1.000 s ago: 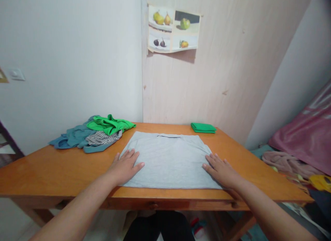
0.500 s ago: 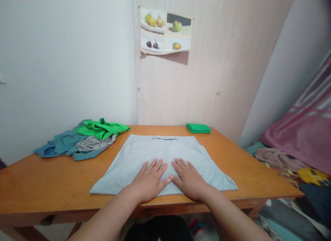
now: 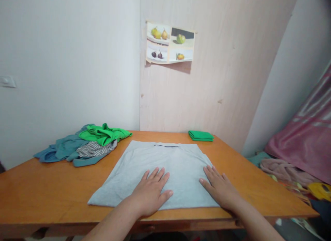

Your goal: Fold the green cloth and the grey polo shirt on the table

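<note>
A light grey garment (image 3: 144, 165) lies spread flat on the wooden table (image 3: 46, 189), its collar toward the wall. My left hand (image 3: 151, 192) rests flat on the garment's near middle, fingers stretched out. Flat and open too, my right hand (image 3: 219, 187) presses on the garment's near right edge. Neither hand holds anything.
A heap of loose clothes (image 3: 85, 144), blue, striped and bright green, sits at the table's back left. A folded green cloth (image 3: 201, 135) lies at the back right by the wall. A fruit picture (image 3: 169, 44) hangs above. Bedding and clothes (image 3: 302, 154) lie to the right.
Both hands slid from the garment's sides to its middle; now my right hand has moved back out to the right edge, while the left stays near the middle.
</note>
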Motion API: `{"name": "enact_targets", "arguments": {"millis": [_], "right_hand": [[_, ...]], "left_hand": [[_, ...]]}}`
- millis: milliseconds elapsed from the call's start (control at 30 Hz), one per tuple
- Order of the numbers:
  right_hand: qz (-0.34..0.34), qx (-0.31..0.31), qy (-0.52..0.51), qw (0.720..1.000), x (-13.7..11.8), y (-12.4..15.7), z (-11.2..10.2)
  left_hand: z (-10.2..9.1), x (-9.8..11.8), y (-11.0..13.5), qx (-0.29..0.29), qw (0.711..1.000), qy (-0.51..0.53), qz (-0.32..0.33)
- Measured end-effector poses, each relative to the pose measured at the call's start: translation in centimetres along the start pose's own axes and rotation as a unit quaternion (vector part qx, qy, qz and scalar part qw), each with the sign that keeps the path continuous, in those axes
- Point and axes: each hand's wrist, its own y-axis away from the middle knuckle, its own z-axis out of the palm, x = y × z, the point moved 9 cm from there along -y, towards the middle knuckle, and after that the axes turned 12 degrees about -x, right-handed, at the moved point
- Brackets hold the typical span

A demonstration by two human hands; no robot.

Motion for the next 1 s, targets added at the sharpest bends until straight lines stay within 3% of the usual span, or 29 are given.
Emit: {"name": "enact_targets", "arguments": {"millis": [133,400,600,800,1000], "right_hand": [[0.004,-0.003,0.006,1.000,1.0,0.0,1.2],[0.002,0.022,0.018,1.000,0.6,-0.1,0.7],[-0.036,0.052,0.029,0.998,0.3,0.6,1.4],[-0.061,0.047,-0.036,0.996,2.0,1.4,0.9],[-0.120,0.094,-0.069,0.986,5.7,3.8,-0.7]], "left_hand": [[-0.1,0.1,0.1,-0.006,1.000,0.007,-0.003],[-0.4,0.1,0.4,0.002,0.999,0.032,0.002],[-0.4,-1.4,1.9,0.013,0.999,0.040,-0.012],[-0.9,-4.8,6.3,0.042,0.997,0.068,-0.011],[-3.5,-8.0,12.4,0.135,0.988,0.071,-0.026]]}}
